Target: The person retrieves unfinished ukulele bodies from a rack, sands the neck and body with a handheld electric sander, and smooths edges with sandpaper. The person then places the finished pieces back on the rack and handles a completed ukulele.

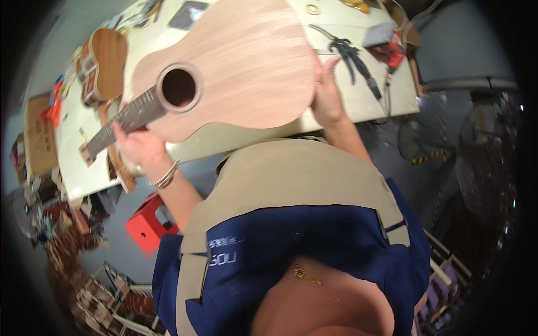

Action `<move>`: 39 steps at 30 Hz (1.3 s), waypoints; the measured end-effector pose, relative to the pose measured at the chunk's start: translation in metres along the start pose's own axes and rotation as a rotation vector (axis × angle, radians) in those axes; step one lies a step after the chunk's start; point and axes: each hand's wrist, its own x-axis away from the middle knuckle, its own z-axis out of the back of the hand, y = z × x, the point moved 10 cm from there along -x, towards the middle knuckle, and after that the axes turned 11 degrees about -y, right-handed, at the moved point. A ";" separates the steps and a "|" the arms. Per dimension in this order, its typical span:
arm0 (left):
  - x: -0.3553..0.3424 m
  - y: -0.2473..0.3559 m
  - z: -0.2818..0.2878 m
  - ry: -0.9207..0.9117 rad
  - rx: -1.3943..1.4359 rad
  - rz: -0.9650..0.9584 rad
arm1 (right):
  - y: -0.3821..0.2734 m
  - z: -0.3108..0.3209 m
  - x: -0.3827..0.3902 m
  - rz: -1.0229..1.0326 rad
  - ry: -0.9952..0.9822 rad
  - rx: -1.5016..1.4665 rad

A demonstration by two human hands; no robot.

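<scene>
An unfinished pale wooden guitar (241, 73) lies face up between my hands, with a dark round soundhole and a fretted neck (126, 117) pointing down-left. My left hand (141, 147) grips the neck near where it meets the body. My right hand (328, 89) holds the body's wide right end, fingers partly hidden behind it and thumb pointing up along the edge. Beyond the guitar is the cream worktable (84, 179). A second, darker wooden guitar (112, 64) rests on it at the left, partly behind the neck. A black hand tool (356, 64) lies just right of my right hand.
The table holds a red power tool (394, 59) with a cord, a roll of tape (312, 9) and a grey square pad (182, 15). On the floor are a red box stool (147, 221) and, at left, wooden parts. A cardboard box (39, 134) stands beside the table.
</scene>
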 end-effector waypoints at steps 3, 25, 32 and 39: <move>-0.004 -0.003 -0.016 -0.200 0.169 0.059 | 0.020 0.028 0.004 -0.123 0.040 -0.021; 0.033 0.046 -0.097 -0.730 -0.361 -0.309 | 0.077 0.071 0.011 -0.284 -0.082 -0.167; 0.061 0.047 -0.131 -0.763 -0.507 -0.474 | 0.109 0.057 -0.017 -0.145 0.004 0.094; 0.077 0.054 -0.137 -0.766 -0.621 -0.518 | 0.128 0.041 -0.012 -0.214 -0.049 0.006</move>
